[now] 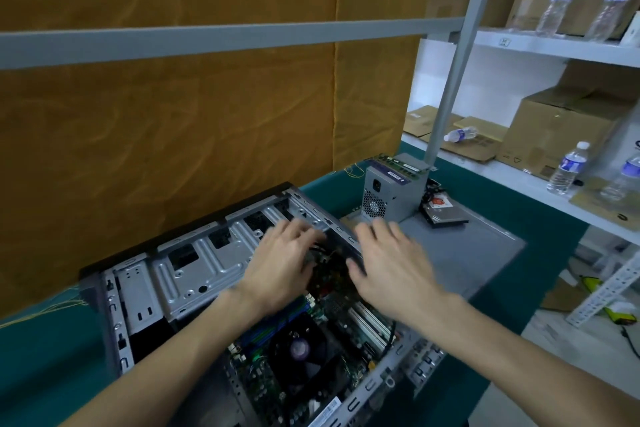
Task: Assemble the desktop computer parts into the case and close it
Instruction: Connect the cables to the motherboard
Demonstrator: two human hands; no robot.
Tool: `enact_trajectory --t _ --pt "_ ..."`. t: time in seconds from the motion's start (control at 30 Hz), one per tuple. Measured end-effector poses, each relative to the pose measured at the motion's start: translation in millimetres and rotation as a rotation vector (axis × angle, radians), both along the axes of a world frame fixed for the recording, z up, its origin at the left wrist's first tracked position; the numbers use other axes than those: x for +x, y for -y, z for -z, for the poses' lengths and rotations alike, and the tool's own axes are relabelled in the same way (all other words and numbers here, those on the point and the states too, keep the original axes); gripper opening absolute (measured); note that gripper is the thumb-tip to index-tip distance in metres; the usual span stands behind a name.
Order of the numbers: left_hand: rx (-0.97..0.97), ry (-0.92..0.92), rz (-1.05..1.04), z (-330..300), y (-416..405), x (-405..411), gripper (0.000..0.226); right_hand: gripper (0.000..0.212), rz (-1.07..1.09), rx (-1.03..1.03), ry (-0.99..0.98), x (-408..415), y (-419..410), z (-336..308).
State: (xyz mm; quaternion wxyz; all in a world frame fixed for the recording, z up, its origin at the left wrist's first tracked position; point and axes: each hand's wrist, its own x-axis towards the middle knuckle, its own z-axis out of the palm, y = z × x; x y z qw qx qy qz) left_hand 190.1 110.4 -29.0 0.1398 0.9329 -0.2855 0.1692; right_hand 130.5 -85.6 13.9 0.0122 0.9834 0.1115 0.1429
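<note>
Both hands are hovering open over the far end of the open case [194, 263], left hand [280, 263] and right hand [391, 267] spreading fingers and gripping nothing, while the power supply [391, 194] is standing upright on the worktop [540, 229] far-right, nearer the right hand.

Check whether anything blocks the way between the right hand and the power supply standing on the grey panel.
Nothing visible does. The right hand hovers at the case's far edge; the power supply stands just beyond on the grey panel, only bare panel between them. The hard drive lies off to the supply's right.
</note>
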Motion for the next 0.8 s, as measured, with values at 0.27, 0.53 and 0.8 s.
enact_trajectory --t 0.27,0.53,0.8 --pt "0.256 -0.176 -0.105 -2.4 -9.9 15.4 0.098 0.030 0.164 0.116 -0.259 11.5 26.0 27.9" --pt "0.309 -0.134 -0.194 -1.6 -45.7 -8.4 0.093 0.025 -0.032 0.119 -0.250 27.7 10.4 29.9" --pt "0.289 -0.152 -0.447 -7.4 -75.7 -38.1 0.080 0.019 -0.226 0.063 -0.295 76.5 -39.2 13.1"
